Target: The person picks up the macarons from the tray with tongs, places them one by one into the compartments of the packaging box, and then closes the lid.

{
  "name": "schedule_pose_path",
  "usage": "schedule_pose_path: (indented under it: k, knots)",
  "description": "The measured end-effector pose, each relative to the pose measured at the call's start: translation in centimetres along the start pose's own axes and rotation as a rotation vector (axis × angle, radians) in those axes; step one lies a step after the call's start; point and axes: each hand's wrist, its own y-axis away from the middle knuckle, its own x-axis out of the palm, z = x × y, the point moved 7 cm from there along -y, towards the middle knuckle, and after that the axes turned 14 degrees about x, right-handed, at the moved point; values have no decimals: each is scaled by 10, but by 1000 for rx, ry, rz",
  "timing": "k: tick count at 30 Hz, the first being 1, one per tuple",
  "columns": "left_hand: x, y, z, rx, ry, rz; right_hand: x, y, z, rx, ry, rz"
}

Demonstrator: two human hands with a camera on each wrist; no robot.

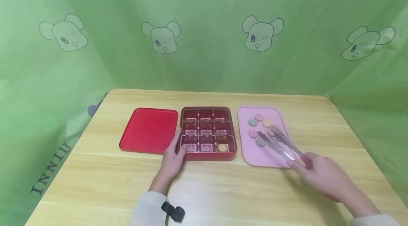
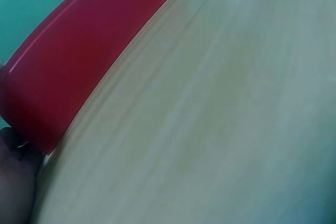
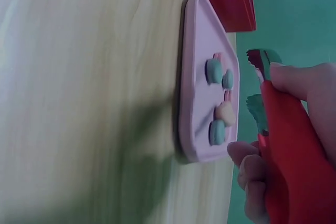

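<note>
My left hand (image 1: 172, 160) grips the front left corner of a red box (image 1: 208, 156), thumb at the rim and fingers along the left side. The box has a divided insert with several compartments; a yellow macaron (image 1: 222, 147) lies in the front right one. In the left wrist view, the red wall (image 2: 79, 51) of the box shows beside the fingers. My right hand (image 1: 325, 173) holds metal tongs (image 1: 280, 149) by their red handles (image 3: 299, 150). The tong tips stand apart over a pink tray (image 1: 255, 158), partly covering its pink, green and yellow macarons (image 1: 253, 122).
A flat red lid (image 1: 149, 130) lies left of the box, close beside it. The tray stands to the right of the box with a narrow gap. All rest on a light wooden table (image 1: 223, 194), with a green curtain (image 1: 210, 66) behind and at both sides.
</note>
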Motion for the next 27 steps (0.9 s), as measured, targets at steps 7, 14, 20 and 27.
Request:
schedule_pose_path:
  k: [7, 14, 20, 27]
  knots:
    - [-1, 0, 2, 6, -4, -2, 11, 3, -8, 31, -24, 45]
    - [0, -1, 3, 12, 8, -3, 18, 3, -4, 34, -36, 62]
    - [-1, 0, 3, 6, 6, -3, 24, 2, -2, 44, -44, 83]
    - [0, -1, 2, 6, 14, 1, 27, 0, -2, 39, -28, 78]
